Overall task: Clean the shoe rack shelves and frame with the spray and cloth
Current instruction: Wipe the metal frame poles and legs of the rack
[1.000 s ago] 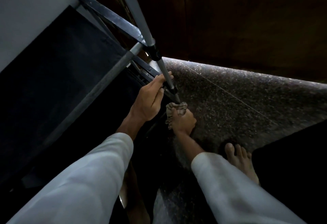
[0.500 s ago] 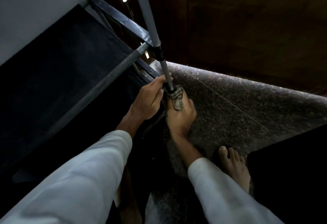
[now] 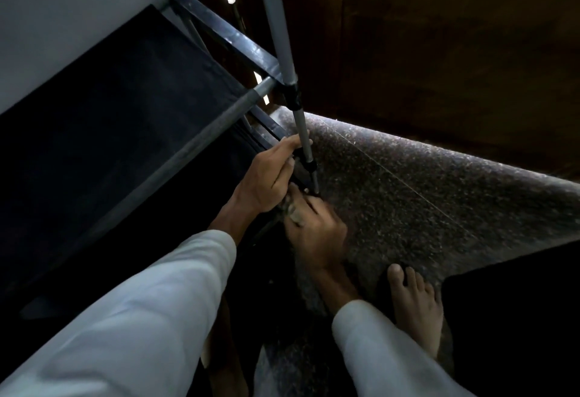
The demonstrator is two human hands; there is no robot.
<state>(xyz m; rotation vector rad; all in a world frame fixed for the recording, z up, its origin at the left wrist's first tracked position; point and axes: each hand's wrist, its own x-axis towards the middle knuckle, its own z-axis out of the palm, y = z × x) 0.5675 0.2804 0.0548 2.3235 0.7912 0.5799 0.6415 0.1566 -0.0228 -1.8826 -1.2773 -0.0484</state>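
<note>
Shoe rack: grey tube frame with a black fabric shelf, seen from above, left of centre.
Upright pole: runs down the rack's near corner to the floor.
Left hand: fingers curled round the pole's thin lower length.
Right hand: blurred, low beside the pole's foot, clutching the cloth.
Cloth: bunched in the fist, just under the left hand.
Bare foot: on the speckled floor, bottom right.

A home: shoe rack, speckled stone floor, bare foot.
</note>
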